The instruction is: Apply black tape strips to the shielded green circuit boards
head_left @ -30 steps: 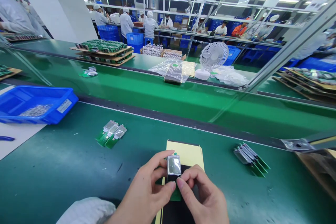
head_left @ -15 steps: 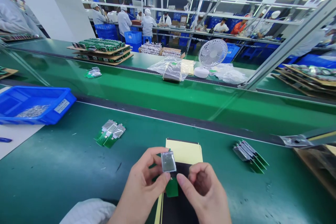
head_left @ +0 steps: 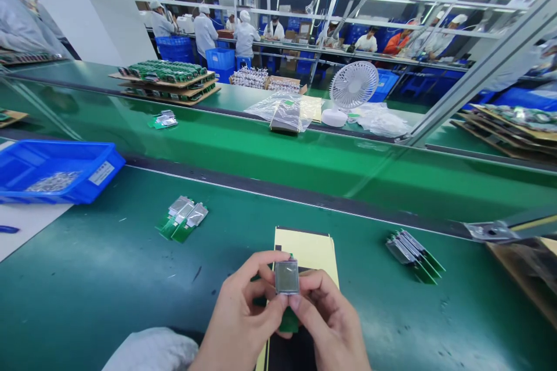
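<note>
Between my hands is a small square silver module with a grey face [head_left: 287, 276], held upright with a green circuit board [head_left: 289, 321] below it. My left hand [head_left: 246, 307] pinches its left side, index finger along the top and thumb at the lower edge. My right hand [head_left: 328, 316] closes on the right side, its thumb tip beside the left thumb at the bottom edge. Partly hidden under my hands lie yellow-backed sheets [head_left: 304, 246] with black areas. Similar modules with green boards rest at left [head_left: 187, 217] and, leaning in a row, at right [head_left: 415, 255].
A blue bin [head_left: 102, 171] of small pieces stands at left on a pale sheet. Beyond the dark ledge runs a green belt [head_left: 243, 148]. Across it are stacked boards [head_left: 169, 78], a plastic bag [head_left: 278, 105] and a white fan [head_left: 353, 86]. Several people work farther back.
My right hand has moved left onto the module and now grips its right side. The module has shifted slightly right and down, turning squarer to view. Modules on the belt have moved right.
</note>
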`<state>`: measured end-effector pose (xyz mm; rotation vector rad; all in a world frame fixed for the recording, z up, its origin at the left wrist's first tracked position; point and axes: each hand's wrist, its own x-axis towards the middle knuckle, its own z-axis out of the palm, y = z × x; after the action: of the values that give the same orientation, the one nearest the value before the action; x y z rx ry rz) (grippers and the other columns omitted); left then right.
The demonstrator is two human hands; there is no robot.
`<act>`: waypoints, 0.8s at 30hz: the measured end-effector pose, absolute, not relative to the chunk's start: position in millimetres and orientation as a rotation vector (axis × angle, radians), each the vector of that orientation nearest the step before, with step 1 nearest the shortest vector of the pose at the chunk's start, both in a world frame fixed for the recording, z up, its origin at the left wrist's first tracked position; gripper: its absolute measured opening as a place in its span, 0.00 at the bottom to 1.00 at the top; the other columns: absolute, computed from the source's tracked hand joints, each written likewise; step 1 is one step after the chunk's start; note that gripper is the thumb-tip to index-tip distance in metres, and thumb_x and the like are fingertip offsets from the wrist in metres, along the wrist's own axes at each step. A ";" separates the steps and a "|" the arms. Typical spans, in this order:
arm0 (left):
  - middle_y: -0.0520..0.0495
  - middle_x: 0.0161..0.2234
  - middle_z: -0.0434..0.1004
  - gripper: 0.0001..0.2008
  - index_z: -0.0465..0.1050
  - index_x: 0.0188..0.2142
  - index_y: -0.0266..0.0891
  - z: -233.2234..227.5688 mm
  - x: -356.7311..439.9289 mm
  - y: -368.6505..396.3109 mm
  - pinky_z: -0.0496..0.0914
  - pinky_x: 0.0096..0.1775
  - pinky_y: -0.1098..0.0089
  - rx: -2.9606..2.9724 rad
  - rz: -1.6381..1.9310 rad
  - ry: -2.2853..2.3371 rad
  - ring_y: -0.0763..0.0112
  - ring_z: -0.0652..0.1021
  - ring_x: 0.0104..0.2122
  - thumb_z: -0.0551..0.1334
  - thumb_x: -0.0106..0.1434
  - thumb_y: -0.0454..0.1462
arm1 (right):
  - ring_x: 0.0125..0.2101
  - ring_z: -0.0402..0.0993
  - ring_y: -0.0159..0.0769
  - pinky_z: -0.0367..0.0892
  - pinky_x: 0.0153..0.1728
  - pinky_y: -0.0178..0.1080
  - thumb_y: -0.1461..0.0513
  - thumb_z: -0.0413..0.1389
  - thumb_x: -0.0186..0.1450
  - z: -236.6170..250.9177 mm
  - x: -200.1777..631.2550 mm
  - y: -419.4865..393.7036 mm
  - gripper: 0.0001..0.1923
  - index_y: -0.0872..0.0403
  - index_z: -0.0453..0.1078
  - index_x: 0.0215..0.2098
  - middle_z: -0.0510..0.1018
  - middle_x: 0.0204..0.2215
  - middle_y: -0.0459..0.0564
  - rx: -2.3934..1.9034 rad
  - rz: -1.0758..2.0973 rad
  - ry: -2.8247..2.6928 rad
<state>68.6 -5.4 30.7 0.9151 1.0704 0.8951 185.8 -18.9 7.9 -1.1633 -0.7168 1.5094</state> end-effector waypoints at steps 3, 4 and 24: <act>0.56 0.29 0.57 0.13 0.69 0.42 0.46 33.4 67.1 -4.1 0.74 0.27 0.72 0.890 0.881 1.082 0.77 0.70 0.25 0.62 0.55 0.38 | 0.20 0.64 0.30 0.64 0.20 0.33 0.55 0.63 0.51 8.7 187.7 -18.9 0.11 0.52 0.67 0.24 0.72 0.21 0.43 -1.154 1.528 -0.707; 0.56 0.29 0.58 0.14 0.69 0.42 0.46 34.3 65.9 -3.3 0.73 0.26 0.73 0.883 0.873 1.087 0.78 0.70 0.24 0.63 0.54 0.38 | 0.20 0.64 0.30 0.64 0.21 0.33 0.55 0.63 0.51 9.9 189.8 -18.1 0.11 0.53 0.67 0.24 0.72 0.21 0.43 -1.162 1.524 -0.723; 0.54 0.32 0.66 0.19 0.71 0.46 0.49 37.2 54.1 3.6 0.71 0.29 0.74 0.892 0.802 1.030 0.77 0.70 0.26 0.64 0.54 0.36 | 0.12 0.58 0.22 0.58 0.11 0.27 0.53 0.63 0.49 27.3 202.3 -12.1 0.14 0.56 0.72 0.24 0.69 0.19 0.43 -1.308 1.444 -0.943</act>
<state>54.1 3.6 37.2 0.8920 1.0301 0.8017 202.3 -12.1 27.3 -1.3076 -0.9425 1.4444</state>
